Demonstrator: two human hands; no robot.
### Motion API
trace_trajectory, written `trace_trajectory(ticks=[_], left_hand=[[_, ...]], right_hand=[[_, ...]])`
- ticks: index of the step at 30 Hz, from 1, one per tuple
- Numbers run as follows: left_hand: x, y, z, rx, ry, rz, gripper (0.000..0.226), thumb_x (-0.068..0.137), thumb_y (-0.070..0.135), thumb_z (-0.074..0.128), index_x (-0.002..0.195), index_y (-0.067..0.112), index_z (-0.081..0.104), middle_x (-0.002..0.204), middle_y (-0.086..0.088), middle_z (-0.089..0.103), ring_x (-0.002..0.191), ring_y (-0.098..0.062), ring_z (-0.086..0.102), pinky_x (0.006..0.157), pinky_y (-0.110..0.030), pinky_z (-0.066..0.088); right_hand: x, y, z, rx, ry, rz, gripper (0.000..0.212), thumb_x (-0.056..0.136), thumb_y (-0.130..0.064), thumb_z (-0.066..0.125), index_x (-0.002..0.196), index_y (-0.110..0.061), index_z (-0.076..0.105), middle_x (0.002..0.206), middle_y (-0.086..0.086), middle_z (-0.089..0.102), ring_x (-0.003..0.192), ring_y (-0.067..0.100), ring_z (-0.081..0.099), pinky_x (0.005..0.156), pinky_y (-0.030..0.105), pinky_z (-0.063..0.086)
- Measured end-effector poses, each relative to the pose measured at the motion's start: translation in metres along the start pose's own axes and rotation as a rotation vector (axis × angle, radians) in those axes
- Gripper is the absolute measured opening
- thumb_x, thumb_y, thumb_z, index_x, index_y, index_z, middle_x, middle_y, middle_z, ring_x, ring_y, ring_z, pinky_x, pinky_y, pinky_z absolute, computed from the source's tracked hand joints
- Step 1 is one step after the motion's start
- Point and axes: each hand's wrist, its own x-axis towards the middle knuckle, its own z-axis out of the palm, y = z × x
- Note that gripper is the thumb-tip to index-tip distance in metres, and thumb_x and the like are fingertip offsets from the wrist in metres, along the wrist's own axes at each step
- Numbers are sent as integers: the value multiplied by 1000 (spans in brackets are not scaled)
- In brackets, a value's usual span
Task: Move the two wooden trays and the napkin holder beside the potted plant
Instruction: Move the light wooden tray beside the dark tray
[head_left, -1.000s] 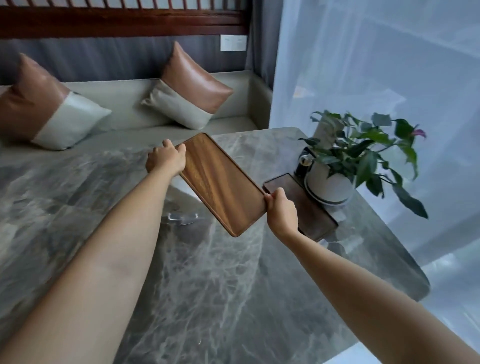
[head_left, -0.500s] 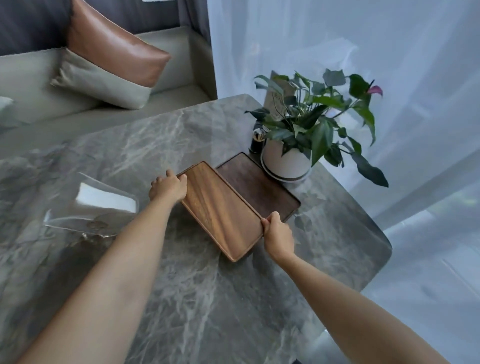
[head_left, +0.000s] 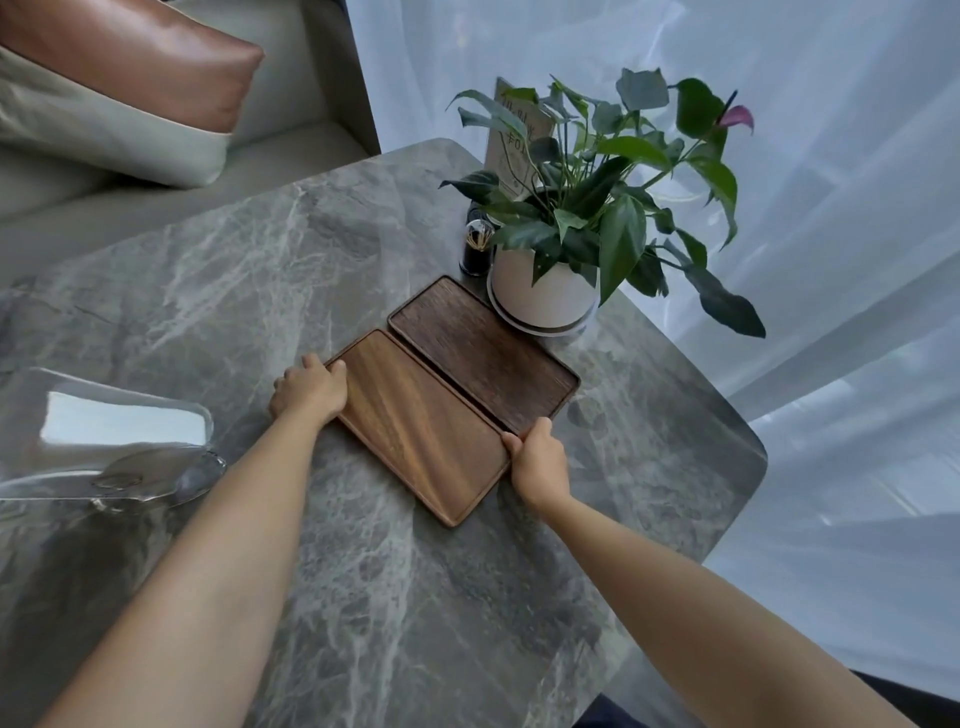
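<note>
Both arms reach forward to mid-frame; the left hand (head_left: 310, 391) and right hand (head_left: 537, 460) clasp opposite ends of the light tray (head_left: 423, 423), which lies flat.

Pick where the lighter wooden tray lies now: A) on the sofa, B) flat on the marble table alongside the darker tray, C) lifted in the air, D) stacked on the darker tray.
B: the lighter wooden tray lies flat on the grey marble table, long edge against the darker wooden tray.
</note>
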Motion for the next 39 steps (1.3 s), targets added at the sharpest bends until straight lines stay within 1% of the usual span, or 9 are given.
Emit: trace_trajectory(ticks=[6,11,16,19,22,27,30,35,39], left_hand=[[4,2,-2,17,-4,20,60,100,41,26,145,3,25,147,-26,33,136,-40,31,109,-49,32],[5,4,-2,28,-21,42,62,100,43,25,147,4,21,149,-26,30,137,-40,29,110,-50,31],[6,6,-3,13,-24,51,61,100,42,27,146,2,23,149,-27,29,137,-40,28,110,-49,30],[7,6,-3,-3,-25,60,61,100,40,28,146,1,22,150,-27,26,138,-40,26,111,-48,29],[7,7,-4,-10,-22,72,60,100,39,29,146,1,22,150,-27,23,138,-39,24,112,-48,28],[4,9,-2,2,-9,106,60,100,39,31,145,0,21,149,-26,23,137,-38,24,112,-46,26],[2,8,-2,19,-14,123,61,100,39,30,146,0,19,149,-26,23,138,-37,24,112,-47,26],[-6,3,-6,52,-15,167,62,100,39,29,148,2,15,152,-25,22,140,-36,23,113,-47,26],[-18,3,-20,114,51,215,61,100,39,31,148,5,16,151,-23,23,138,-37,26,113,-46,26]], right_hand=[[7,-2,4,50,3,60,23,96,-25,47,90,-8,32,91,19,52,83,30,51,68,35,36],[9,-6,4,35,-1,61,20,96,-23,46,90,-8,34,93,17,52,82,29,49,67,34,35],[11,-7,5,-13,-15,46,20,97,-24,43,88,-9,34,82,9,48,78,26,47,65,35,37],[13,-10,7,-71,-18,50,22,98,-27,41,88,-9,34,92,17,53,79,27,47,65,36,37],[13,-14,10,-124,-20,49,22,98,-27,40,90,-9,33,105,23,58,87,31,53,66,37,39],[9,-21,13,-231,-44,-3,20,100,-25,35,91,-8,31,112,27,57,103,40,55,69,39,37],[9,-23,14,-280,-54,-34,18,100,-24,34,94,-7,35,113,27,58,103,40,55,70,40,37],[6,-23,7,-338,-53,-85,18,100,-23,34,89,-9,30,109,24,61,86,31,53,65,37,37],[3,-35,-5,-359,-15,-136,21,100,-28,33,90,-10,29,99,23,59,91,35,56,67,39,38]])
